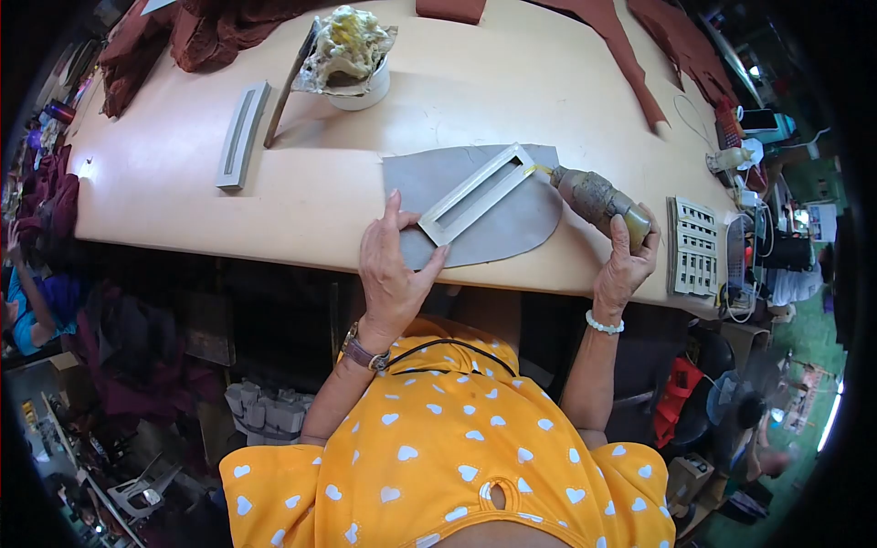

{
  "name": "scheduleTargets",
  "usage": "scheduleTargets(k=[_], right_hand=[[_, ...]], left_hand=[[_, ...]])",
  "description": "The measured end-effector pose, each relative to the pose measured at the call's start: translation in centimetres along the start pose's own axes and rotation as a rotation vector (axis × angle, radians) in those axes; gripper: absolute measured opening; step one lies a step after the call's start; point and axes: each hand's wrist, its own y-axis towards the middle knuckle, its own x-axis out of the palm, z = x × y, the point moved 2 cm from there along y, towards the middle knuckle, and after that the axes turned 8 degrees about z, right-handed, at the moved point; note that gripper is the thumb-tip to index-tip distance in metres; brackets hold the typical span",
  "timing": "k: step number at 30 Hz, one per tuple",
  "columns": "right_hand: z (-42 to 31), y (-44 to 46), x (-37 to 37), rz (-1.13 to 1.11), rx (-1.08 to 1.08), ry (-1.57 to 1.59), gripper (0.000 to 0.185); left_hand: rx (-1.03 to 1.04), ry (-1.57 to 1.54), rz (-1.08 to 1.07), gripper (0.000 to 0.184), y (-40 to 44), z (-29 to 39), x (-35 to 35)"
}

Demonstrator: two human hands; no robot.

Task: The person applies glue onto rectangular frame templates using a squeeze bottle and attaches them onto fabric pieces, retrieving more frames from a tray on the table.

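My right hand (627,260) is wrapped around a grimy squeeze bottle (592,195), tilted so its thin yellowish nozzle meets the upper right end of a narrow rectangular frame (475,194). That pale grey frame lies slantwise on a flat grey sheet (521,215) with a curved edge, probably leather. At the frame's lower left end, my left hand (395,267) holds its corner between the thumb and a finger; the index finger points up. What comes out of the nozzle is too small to make out.
Further left on the table (183,219) lies a similar grey slotted piece (242,137). Behind it, a dark stick (290,87) leans on a white tub (367,93) topped with crusted yellowish material. Several slotted pieces (694,247) are stacked at right. Red-brown material (215,36) lies along the back.
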Motion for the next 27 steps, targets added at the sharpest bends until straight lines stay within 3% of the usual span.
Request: scheduleTargets(k=[10, 18, 27], right_hand=[[0.7, 0.3, -0.3, -0.070, -0.028, -0.031, 0.043], [1.0, -0.9, -0.7, -0.149, 0.117, 0.009, 0.040], [-1.5, -6.5, 0.8, -0.304, 0.197, -0.012, 0.043]], left_hand=[[0.002, -0.006, -0.005, 0.085, 0.0, 0.0, -0.1], [-0.022, -0.031, -0.025, 0.083, 0.2, 0.3, -0.3], [-0.063, -0.168, -0.039, 0.050, 0.2, -0.3, -0.7]])
